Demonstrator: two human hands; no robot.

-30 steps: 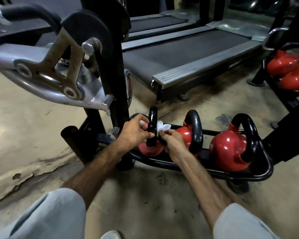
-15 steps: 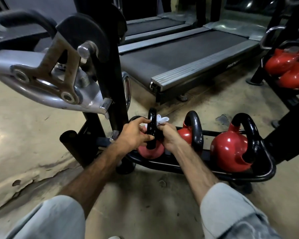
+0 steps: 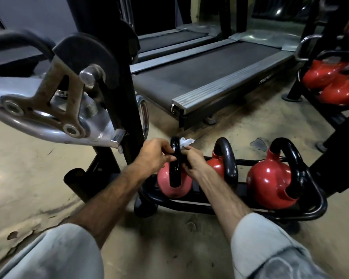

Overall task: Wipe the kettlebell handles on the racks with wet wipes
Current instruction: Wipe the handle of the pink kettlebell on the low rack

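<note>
Left hand (image 3: 156, 156) grips the leftmost red kettlebell's glossy black loop handle (image 3: 175, 162) on the low black rack (image 3: 226, 207); right hand (image 3: 191, 161) pinches the crumpled white wipe (image 3: 184, 142) against it — slick metal could let the wipe slip.

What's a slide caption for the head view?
Both hands, left hand and right hand, wipe the leftmost kettlebell's handle with a wet wipe.

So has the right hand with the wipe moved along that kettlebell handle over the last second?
Yes. The right hand with the wipe has slid up the leftmost kettlebell's handle, nearer its top.
</note>
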